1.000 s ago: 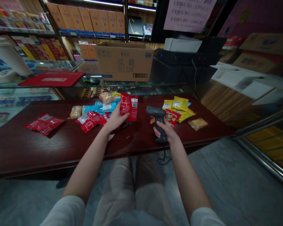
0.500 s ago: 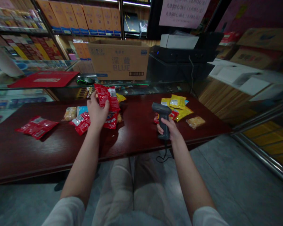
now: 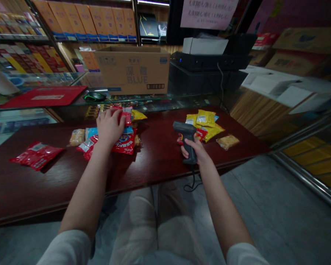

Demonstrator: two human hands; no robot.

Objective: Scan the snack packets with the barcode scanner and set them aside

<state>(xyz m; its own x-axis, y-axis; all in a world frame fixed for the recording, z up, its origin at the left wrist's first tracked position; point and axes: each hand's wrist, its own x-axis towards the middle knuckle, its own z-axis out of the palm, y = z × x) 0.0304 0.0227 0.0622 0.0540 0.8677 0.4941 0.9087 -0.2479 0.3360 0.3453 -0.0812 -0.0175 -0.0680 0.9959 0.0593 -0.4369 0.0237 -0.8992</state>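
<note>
My left hand (image 3: 111,125) has its fingers curled over a red snack packet (image 3: 127,116), low above a heap of snack packets. Part of that packet is hidden behind the fingers. Beneath lie another red packet (image 3: 125,144) with a dark picture, a blue one, and a yellow packet (image 3: 138,115) at the heap's far side. My right hand (image 3: 195,148) grips a dark grey barcode scanner (image 3: 188,140) by its handle, its head pointing left. Behind the scanner sits a second pile with several yellow packets (image 3: 206,117) and a red one.
A lone red packet (image 3: 36,155) lies on the dark wooden table (image 3: 154,162) at left. A clear-wrapped snack (image 3: 227,141) rests at right. Behind stand a cardboard box (image 3: 135,71), a mouse (image 3: 94,96) and a red mat (image 3: 44,96) on a glass counter. The scanner's cable (image 3: 193,184) hangs over the front edge.
My left hand has lowered the red packet onto or close to the heap and turned so its back faces up. The right hand still holds the scanner in nearly the same place. The view shifted slightly.
</note>
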